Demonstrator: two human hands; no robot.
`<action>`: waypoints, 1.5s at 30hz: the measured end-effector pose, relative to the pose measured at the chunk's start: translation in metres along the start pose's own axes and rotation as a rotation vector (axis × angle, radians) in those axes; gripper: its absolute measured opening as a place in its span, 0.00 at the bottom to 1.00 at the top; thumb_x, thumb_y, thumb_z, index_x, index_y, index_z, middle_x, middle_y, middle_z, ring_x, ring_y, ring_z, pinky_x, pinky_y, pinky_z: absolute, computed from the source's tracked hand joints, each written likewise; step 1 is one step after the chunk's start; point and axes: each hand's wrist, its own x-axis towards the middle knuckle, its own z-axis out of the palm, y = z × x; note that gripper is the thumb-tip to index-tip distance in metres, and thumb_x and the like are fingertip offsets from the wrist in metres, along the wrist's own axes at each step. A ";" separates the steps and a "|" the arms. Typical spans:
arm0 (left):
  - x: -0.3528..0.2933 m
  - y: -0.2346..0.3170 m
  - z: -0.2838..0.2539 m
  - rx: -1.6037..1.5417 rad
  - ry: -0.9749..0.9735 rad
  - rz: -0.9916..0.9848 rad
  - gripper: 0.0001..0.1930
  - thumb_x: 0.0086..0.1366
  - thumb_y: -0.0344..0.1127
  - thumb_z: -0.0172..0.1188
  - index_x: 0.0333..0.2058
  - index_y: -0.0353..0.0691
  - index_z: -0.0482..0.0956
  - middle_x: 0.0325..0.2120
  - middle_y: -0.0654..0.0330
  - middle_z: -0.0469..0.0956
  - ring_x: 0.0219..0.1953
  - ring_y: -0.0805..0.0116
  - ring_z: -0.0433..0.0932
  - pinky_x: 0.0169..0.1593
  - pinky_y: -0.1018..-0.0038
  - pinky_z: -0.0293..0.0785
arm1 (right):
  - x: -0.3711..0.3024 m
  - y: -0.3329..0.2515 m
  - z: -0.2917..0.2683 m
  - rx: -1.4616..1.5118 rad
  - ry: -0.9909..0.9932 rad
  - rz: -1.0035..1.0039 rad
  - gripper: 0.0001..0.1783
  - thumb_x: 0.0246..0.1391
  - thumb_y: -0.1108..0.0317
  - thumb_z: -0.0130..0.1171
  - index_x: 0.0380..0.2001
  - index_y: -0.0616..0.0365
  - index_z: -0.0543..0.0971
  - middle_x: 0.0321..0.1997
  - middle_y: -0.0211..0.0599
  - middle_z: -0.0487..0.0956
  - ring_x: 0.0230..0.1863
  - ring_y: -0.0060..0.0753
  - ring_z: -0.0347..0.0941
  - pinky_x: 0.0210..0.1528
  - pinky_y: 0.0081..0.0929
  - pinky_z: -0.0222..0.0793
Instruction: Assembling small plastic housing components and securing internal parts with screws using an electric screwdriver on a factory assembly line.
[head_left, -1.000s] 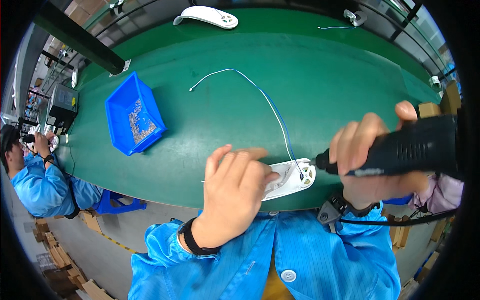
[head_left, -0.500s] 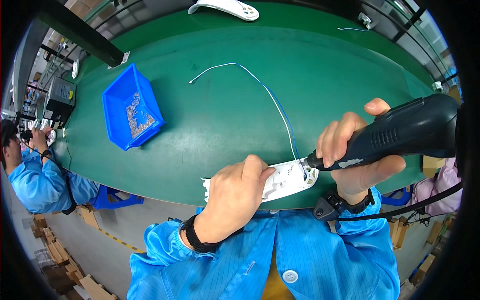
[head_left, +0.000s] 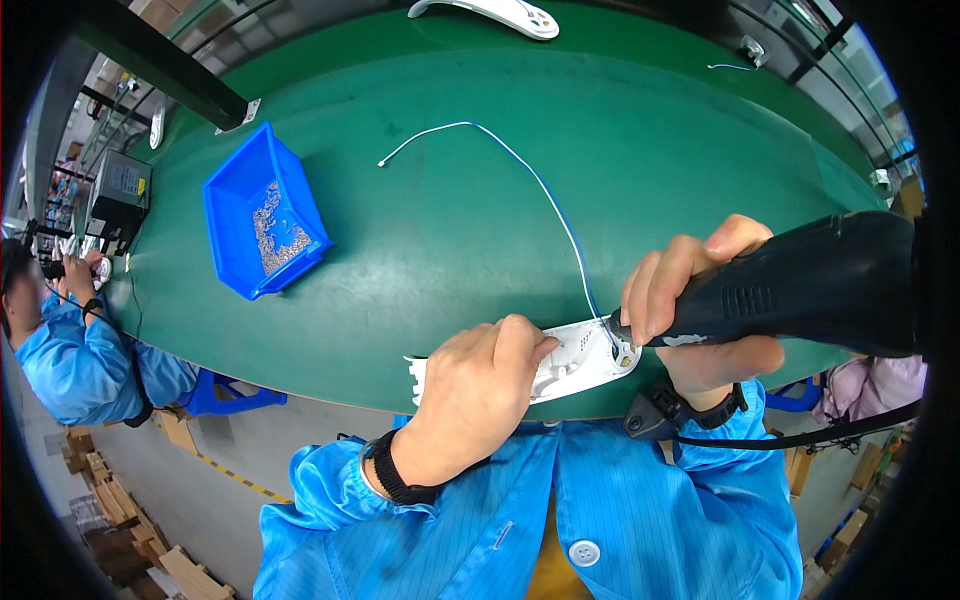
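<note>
A white plastic housing (head_left: 575, 365) lies flat at the near edge of the green table. My left hand (head_left: 480, 380) is closed over its left part and pins it there, hiding that part. In my right hand (head_left: 690, 300) is a black electric screwdriver (head_left: 800, 285), tilted low, its tip at the housing's rounded right end. The fingers hide much of the tip, and I cannot make out a screw under it. From that same end a blue and white cable (head_left: 540, 180) arcs away across the table to a small white plug.
A blue bin (head_left: 228, 225) of small metal screws stands on the left. Along the far strip are another white housing (head_left: 505, 15) and a small part with a wire (head_left: 752, 50). A co-worker in blue (head_left: 70, 350) sits at far left, near a black box (head_left: 120, 195).
The screwdriver's rear end has dropped and my right hand has tilted with it. The held housing has shifted slightly right. On the far strip, the housing and the wired part have moved right.
</note>
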 end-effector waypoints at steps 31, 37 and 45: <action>0.006 0.011 -0.013 0.111 -0.052 0.227 0.09 0.45 0.31 0.58 0.27 0.39 0.72 0.26 0.62 0.67 0.34 0.66 0.67 0.51 0.62 0.57 | 0.008 -0.024 0.043 0.288 0.030 -0.092 0.41 0.43 0.40 0.56 0.49 0.58 0.55 0.23 0.43 0.72 0.19 0.33 0.70 0.21 0.26 0.66; 0.034 -0.067 -0.095 0.599 0.305 0.052 0.15 0.46 0.22 0.55 0.36 0.34 0.70 0.32 0.51 0.72 0.33 0.53 0.73 0.35 0.65 0.69 | 0.004 -0.027 0.039 0.070 0.112 -0.134 0.41 0.46 0.34 0.48 0.50 0.56 0.55 0.17 0.33 0.69 0.12 0.26 0.66 0.15 0.22 0.64; 0.049 -0.156 -0.130 0.403 -0.276 -0.500 0.11 0.46 0.31 0.62 0.27 0.30 0.74 0.25 0.46 0.76 0.31 0.49 0.75 0.35 0.64 0.70 | -0.006 -0.012 0.036 0.088 0.074 -0.127 0.43 0.45 0.33 0.47 0.51 0.56 0.54 0.18 0.35 0.69 0.14 0.28 0.67 0.17 0.26 0.66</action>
